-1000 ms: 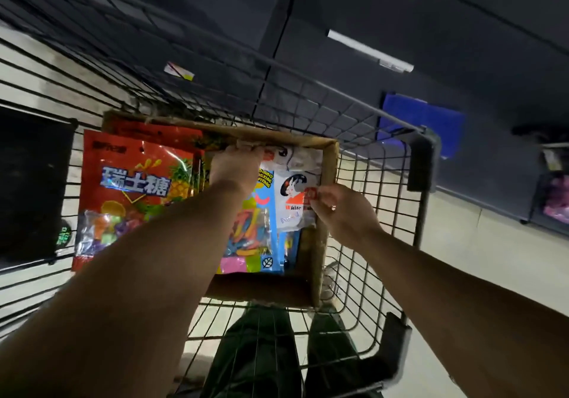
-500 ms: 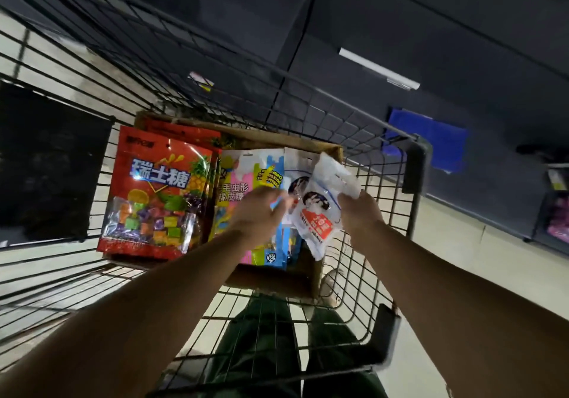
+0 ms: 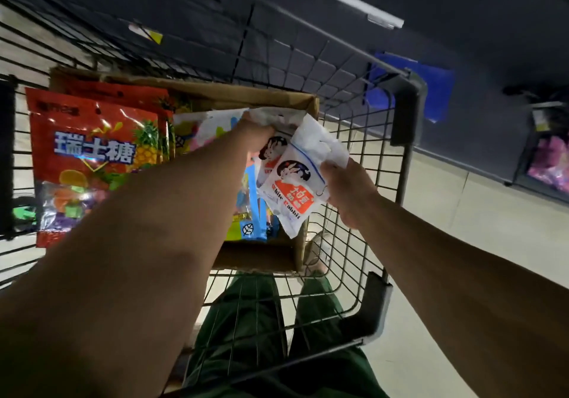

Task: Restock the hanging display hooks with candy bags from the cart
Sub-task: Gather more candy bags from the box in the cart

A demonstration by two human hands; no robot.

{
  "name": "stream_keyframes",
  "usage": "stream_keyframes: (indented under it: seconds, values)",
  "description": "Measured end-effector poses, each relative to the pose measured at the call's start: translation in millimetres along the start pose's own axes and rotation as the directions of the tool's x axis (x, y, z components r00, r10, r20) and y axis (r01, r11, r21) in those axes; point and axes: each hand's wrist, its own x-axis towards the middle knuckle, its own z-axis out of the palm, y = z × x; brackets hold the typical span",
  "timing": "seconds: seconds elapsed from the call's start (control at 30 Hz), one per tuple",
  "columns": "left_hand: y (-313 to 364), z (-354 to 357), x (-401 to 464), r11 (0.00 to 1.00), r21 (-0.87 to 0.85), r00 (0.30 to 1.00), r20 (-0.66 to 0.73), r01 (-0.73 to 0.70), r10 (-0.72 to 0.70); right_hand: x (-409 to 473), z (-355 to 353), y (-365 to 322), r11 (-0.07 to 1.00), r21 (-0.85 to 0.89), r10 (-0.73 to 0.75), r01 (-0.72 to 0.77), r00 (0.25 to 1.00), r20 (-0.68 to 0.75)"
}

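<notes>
The right hand (image 3: 348, 194) pinches one White Rabbit candy bag (image 3: 303, 179) above the cardboard box (image 3: 255, 256) in the wire cart (image 3: 363, 139). The left hand (image 3: 257, 134), at ten o'clock from it, grips more bags. One red fruit candy bag (image 3: 92, 151) fills the box's nine o'clock end.

Right hand (image 3: 349, 196) grips white candy bag (image 3: 300, 179) above cart (image 3: 363, 157).

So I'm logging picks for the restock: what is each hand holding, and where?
Right hand pinches a White Rabbit bag at its right edge. Left hand grips the tops of bags in the box.
</notes>
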Motion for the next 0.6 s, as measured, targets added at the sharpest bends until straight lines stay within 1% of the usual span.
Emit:
stream_keyframes:
  seconds: [0.03,0.1,0.17,0.27,0.33,0.37,0.43,0.47,0.53,0.6]
  values:
    - [2,-2,1,0.999,0.009,0.999,0.013,0.035,-0.035,1,0,0,1.000,0.001,0.006,-0.006,1.000,0.005]
    - [4,-4,3,0.993,0.086,0.996,0.017,0.081,-0.083,1,2,0,1.000,0.011,0.002,-0.002,1.000,0.018]
    - [4,-2,5,0.988,0.144,0.998,0.031,0.053,-0.058,3,2,2,0.999,0.033,0.000,-0.001,1.000,0.023]
    - [4,1,-3,0.990,0.138,0.999,0.003,0.031,-0.032,4,0,4,0.998,0.061,0.010,-0.012,1.000,0.020]
    - [-2,4,-16,0.996,0.090,1.000,-0.015,0.019,-0.018,3,-1,4,0.997,0.077,0.013,-0.014,1.000,0.019]
    - [-6,4,-22,0.999,0.035,1.000,-0.024,0.009,-0.008,1,-1,4,0.997,0.079,0.009,-0.011,1.000,0.020]
    - [-15,4,-33,0.994,-0.112,1.000,-0.005,-0.010,0.009,-3,-2,5,0.998,0.056,-0.019,0.018,1.000,0.025]
    - [-16,2,-41,0.987,-0.158,0.999,0.013,-0.032,0.034,-5,-2,6,0.999,0.043,-0.033,0.032,0.999,0.032]
    - [-19,-4,-55,0.975,-0.202,0.994,0.018,-0.098,0.104,-11,-5,8,0.998,0.043,-0.051,0.050,0.998,0.038]
    - [-19,-12,-66,0.967,-0.202,0.987,0.023,-0.154,0.162,-19,-9,8,0.994,0.076,-0.082,0.078,0.995,0.052]
